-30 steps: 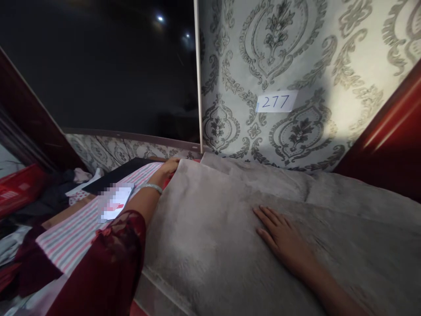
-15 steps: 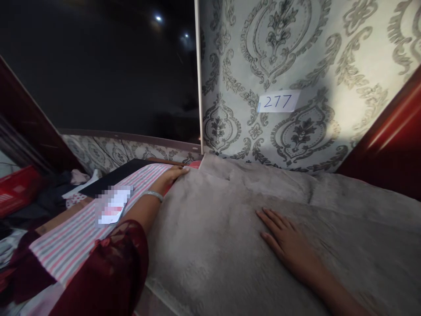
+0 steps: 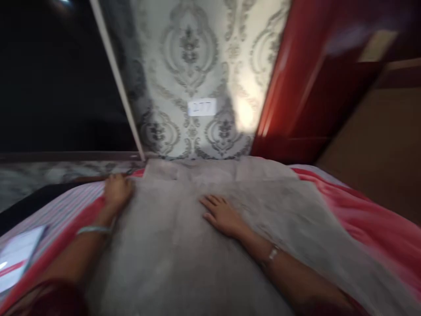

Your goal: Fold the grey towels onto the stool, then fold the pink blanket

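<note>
A grey plush blanket (image 3: 184, 245) lies spread over a bed, reaching the patterned wall. My left hand (image 3: 117, 191) rests at the blanket's far left corner, fingers curled on its edge; a silver bangle sits on that wrist. My right hand (image 3: 222, 215) lies flat and open on the middle of the blanket, palm down, with a bracelet on its wrist. The picture is blurred by motion.
A red sheet (image 3: 358, 219) shows right of the blanket. A pink striped cloth (image 3: 49, 215) and a white paper (image 3: 18, 256) lie at the left. A white label (image 3: 201, 107) hangs on the damask wall. A red wooden panel (image 3: 296, 87) stands at the right, a dark pane at the left.
The view has swung to the right, so both hands and the wall label now sit further left, and the red sheet has come into sight. Both hands stay on the blanket.
</note>
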### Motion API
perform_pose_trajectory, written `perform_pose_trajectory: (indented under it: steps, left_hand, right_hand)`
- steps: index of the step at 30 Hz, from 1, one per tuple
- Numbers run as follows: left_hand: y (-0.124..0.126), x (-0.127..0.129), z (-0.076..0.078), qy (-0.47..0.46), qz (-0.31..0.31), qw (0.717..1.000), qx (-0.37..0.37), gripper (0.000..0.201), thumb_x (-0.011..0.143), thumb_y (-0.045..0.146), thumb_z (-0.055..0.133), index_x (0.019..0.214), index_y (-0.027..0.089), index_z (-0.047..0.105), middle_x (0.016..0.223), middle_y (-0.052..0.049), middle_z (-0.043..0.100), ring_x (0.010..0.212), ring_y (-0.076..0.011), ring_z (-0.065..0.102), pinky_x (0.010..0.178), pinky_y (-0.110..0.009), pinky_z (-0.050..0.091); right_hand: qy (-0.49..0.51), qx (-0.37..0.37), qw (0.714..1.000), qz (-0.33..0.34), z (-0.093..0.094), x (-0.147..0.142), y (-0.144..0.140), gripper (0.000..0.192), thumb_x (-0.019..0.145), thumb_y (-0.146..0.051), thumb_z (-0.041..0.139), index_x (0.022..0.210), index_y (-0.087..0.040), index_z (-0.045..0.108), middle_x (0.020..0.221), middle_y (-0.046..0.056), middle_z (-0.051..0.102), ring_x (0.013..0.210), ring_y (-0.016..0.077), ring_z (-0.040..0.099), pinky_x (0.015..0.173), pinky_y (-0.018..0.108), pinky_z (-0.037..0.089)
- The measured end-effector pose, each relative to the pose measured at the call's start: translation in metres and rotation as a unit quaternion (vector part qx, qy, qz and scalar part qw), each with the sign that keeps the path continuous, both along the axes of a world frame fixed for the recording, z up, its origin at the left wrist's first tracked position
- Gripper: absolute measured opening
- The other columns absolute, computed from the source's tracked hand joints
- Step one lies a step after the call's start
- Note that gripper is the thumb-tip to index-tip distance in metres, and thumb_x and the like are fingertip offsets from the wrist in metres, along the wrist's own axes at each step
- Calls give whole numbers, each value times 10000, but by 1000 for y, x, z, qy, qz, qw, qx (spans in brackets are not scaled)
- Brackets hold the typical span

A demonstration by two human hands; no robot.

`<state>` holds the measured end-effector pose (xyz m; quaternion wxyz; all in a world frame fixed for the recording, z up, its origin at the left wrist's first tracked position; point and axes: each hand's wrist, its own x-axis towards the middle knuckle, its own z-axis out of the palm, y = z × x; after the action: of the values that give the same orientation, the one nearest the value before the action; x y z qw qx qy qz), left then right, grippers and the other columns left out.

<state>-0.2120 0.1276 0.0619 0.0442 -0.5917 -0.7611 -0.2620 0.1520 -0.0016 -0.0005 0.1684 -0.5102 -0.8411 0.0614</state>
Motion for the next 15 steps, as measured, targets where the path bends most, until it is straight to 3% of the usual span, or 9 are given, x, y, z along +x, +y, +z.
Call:
perform_pose_trajectory:
  steps: [3, 6, 10, 13, 15]
  left_hand:
    - [7, 44, -5, 58, -169, 984, -19, 523, 904, 345, 433, 1391, 209, 567, 1422, -84, 650, 1402, -332, 504, 1189, -480, 398]
    - [-2, 105, -24, 107, -298, 944, -94, 615, 919, 396, 430, 1497, 199, 504, 1562, -85, 544, 1492, -300, 425, 1235, -447, 343]
    - [-31, 161, -52, 164, -285, 936, -129, 676, 962, 441, 364, 1571, 159, 447, 1674, -145, 362, 1552, -388, 299, 1223, -597, 291]
    - [-40, 168, -63, 179, -265, 940, -115, 670, 979, 451, 321, 1588, 197, 433, 1685, -135, 338, 1555, -390, 292, 1213, -620, 290]
    - [-37, 165, -64, 181, -266, 939, -120, 680, 981, 460, 304, 1599, 201, 414, 1690, -127, 328, 1558, -385, 286, 1213, -613, 297]
  right_hand:
    - [1, 28, 999, -18, 9, 4, -2, 528, 1072, -519, 403, 1538, -284, 482, 1616, 5, 464, 1470, 228, 435, 1218, 436, 335]
    - [-3, 50, 998, -34, 15, 4, -7, 496, 1073, -513, 383, 1502, -308, 525, 1608, -43, 473, 1454, 212, 457, 1212, 392, 338]
    - [-1, 48, 996, -75, 27, 1, -13, 501, 1069, -501, 302, 1346, -316, 676, 1512, -66, 581, 1386, 195, 540, 1173, 333, 382]
    - [6, 45, 993, -105, 38, 22, -14, 496, 1050, -504, 335, 1290, -292, 713, 1429, -70, 651, 1301, 185, 609, 1107, 275, 427]
    - [10, 76, 989, -123, 45, 56, -14, 451, 1055, -427, 369, 1336, -263, 682, 1453, -58, 634, 1307, 165, 596, 1102, 249, 409]
